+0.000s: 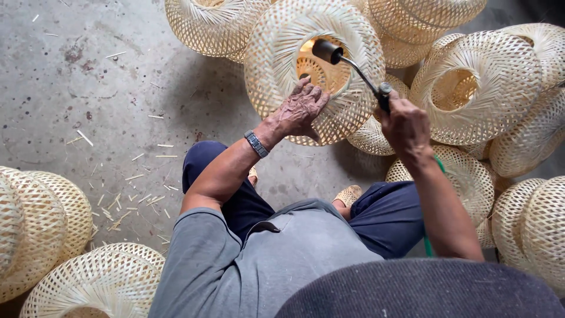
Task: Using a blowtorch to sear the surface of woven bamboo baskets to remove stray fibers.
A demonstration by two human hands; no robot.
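1. The woven bamboo shade [282, 65], a pale round dome with an open mouth, sits tilted in front of the person's knees, on or just above the concrete floor [70, 76]; which of the two is hard to tell from this view.
2. No labels or signs show on the shade.
3. The left hand [301, 109] lies on the shade's lower rim, fingers spread and bent over the weave, gripping it; a metal wristwatch [256, 143] sits just below it.
4. The right hand [405, 126], right of the shade, is clenched around the handle of a torch [353, 65], whose dark nozzle points into the shade's mouth.
5. More woven shades [477, 88] crowd behind and right of the shade; bamboo slivers [126, 200] lie left of it.
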